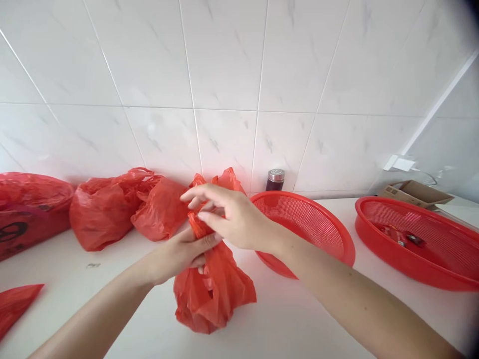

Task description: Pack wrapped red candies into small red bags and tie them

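Observation:
A red plastic bag (pixel 213 299) is in front of me with its body low and its neck gathered upward. My left hand (pixel 181 252) is closed round the gathered neck, thumb across the front. Just above, my right hand (pixel 232 214) is beside the top of the neck, with its fingers bent and apart and the thumb near the plastic. Part of the bag's top is hidden behind the right hand. What the bag contains cannot be made out.
Knotted red bags (pixel 101 214) and a larger red bag (pixel 30 214) line the wall at left. A red sheet corner (pixel 18 301) lies nearer. On the right are a red mesh basket (pixel 337 234), another basket (pixel 404 264) holding small items, a dark jar (pixel 276 180) and a cardboard box (pixel 422 195).

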`<action>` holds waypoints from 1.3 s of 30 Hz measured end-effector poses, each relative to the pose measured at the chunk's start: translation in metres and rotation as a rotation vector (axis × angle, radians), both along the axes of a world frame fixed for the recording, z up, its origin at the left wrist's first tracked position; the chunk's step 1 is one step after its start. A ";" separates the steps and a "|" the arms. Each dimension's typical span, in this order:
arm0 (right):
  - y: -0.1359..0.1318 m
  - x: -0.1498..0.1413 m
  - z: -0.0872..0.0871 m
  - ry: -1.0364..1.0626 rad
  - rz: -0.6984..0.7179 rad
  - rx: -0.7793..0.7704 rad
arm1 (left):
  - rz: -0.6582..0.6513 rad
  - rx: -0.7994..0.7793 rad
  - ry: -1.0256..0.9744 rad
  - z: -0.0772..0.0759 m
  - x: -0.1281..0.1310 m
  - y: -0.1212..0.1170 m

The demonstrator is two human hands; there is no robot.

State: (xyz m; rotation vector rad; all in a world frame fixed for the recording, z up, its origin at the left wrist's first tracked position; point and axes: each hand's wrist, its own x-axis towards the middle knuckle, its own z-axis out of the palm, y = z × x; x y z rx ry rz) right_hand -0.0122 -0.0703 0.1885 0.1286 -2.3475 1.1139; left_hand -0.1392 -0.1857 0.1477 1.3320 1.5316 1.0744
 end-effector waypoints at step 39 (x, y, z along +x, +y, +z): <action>-0.029 0.044 -0.170 -0.266 -0.278 -0.650 | 0.206 -0.122 0.523 -0.073 -0.106 -0.056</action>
